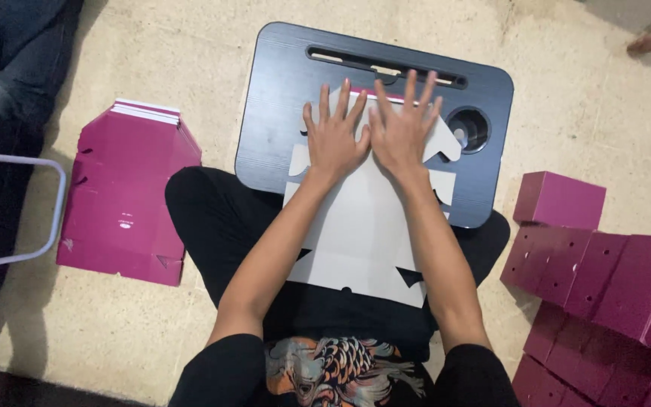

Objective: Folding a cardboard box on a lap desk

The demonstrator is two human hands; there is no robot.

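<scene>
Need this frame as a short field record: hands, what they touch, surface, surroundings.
left hand: left hand flat, fingers spread, pressing on the white cardboard sheet
right hand: right hand flat beside the left, thumbs close, on the same sheet
sheet: unfolded box blank, white side up, magenta edge showing at the far end
surface: black lap desk on the floor, with a slot and a round cup recess
left side: stack of flat magenta blanks
right side: pile of folded magenta boxes
posture: seated cross-legged, sheet overhanging the lap
</scene>
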